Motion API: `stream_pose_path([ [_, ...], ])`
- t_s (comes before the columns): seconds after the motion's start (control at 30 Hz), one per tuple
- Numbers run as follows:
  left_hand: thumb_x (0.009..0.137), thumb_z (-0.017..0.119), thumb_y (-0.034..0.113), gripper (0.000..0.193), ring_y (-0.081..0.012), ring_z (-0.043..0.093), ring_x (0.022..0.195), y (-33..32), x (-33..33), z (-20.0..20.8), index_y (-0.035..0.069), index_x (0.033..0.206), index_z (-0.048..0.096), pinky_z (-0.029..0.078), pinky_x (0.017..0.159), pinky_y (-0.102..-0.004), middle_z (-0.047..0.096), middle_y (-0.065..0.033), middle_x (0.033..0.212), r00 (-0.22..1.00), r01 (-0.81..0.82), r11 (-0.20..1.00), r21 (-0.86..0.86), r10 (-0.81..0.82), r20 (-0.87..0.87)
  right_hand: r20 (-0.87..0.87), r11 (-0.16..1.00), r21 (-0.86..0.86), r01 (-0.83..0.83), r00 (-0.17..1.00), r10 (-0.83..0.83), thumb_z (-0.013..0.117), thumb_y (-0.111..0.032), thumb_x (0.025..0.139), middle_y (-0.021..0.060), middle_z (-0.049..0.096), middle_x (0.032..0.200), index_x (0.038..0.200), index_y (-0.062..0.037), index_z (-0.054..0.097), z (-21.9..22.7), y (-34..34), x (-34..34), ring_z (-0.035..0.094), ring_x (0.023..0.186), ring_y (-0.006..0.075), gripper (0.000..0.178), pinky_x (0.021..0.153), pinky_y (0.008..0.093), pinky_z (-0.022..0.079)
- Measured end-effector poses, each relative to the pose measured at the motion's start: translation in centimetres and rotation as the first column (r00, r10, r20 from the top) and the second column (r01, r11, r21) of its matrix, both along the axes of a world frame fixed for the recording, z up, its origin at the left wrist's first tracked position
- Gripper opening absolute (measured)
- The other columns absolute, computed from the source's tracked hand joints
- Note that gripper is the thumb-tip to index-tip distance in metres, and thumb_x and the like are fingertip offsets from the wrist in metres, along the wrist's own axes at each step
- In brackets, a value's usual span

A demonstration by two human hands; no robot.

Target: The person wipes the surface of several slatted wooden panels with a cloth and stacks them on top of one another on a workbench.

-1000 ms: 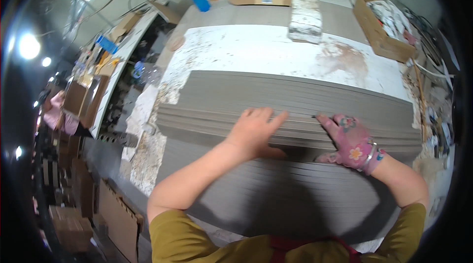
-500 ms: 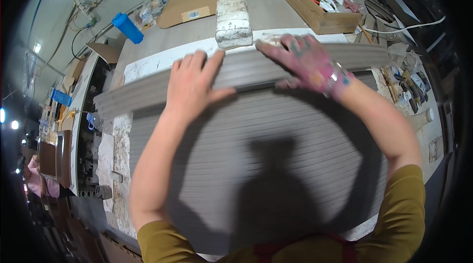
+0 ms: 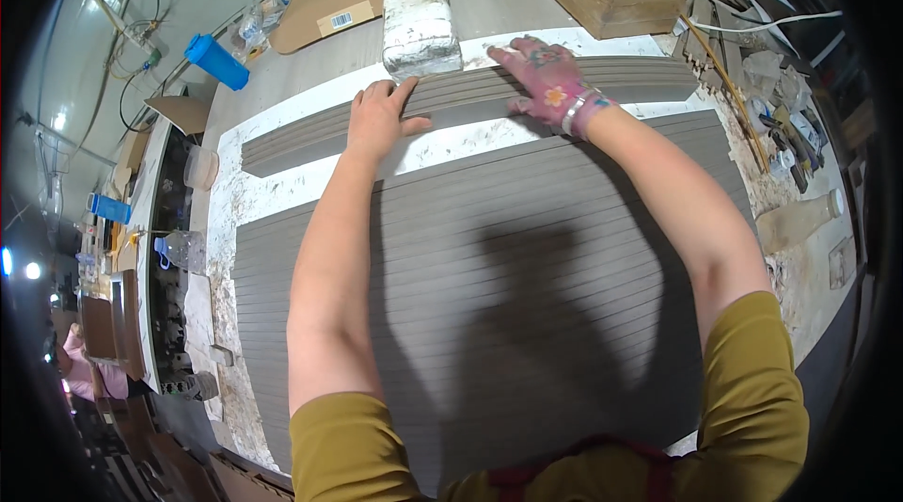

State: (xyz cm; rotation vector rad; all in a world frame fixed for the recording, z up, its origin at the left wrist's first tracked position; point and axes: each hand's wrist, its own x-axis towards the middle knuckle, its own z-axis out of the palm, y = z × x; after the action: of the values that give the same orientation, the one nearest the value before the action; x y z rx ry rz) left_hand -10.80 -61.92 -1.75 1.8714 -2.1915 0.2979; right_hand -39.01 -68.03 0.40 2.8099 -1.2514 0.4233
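bare left hand (image 3: 378,124) and gloved right hand (image 3: 547,88), half-open, thumbs in front, clasp 1 grey strip bundle (image 3: 463,97); it's separated, wide strip layer (image 3: 428,248) remains nearer.

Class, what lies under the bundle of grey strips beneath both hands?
Stained white surface shows in front of and behind the bundle; whatever is directly beneath is covered.

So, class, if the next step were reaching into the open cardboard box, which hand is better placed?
Probably the right hand. It is at the grey strips, on the side nearer the open cardboard box. The left hand is at the same strips, clearly farther from it.
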Motion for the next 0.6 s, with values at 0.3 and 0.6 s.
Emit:
stream_pose_path([
  [0.3, 0.077, 0.064, 0.061, 0.097, -0.0343, 0.023, 0.14, -2.0, -1.3, -1.3, 0.008, 0.147, 0.025, 0.026, 0.109, -0.0536, 0.024, -0.0171, 0.152, 0.937, -0.343, 0.927, 0.15, 0.348, -0.01, -0.033, 0.963, 0.245, 0.111, 0.994, -0.106, 0.05, -0.053, 0.089, 0.0178, 0.033, 0.149, 0.142, -0.0159, 0.038, -1.4, -0.4, -4.4, 0.032, 0.137, 0.0351, 0.066, 0.11, 0.0509, 0.026],
  [0.6, 0.079, 0.068, 0.051, 0.092, -0.0412, 0.033, 0.134, 6.3, -4.7, 3.8, -0.002, 0.143, 0.029, 0.03, 0.11, -0.0416, 0.032, -0.0268, 0.146, 0.858, 0.291, 0.871, 0.397, -0.054, -0.511, 0.125, 0.998, -0.033, -0.052, 0.991, 0.055, 0.064, -0.042, 0.084, 0.0185, 0.038, 0.144, 0.136, -0.0123, 0.045, 0.8, 10.8, -10.1, 0.036, 0.133, 0.037, 0.062, 0.109, 0.0496, 0.028],
])
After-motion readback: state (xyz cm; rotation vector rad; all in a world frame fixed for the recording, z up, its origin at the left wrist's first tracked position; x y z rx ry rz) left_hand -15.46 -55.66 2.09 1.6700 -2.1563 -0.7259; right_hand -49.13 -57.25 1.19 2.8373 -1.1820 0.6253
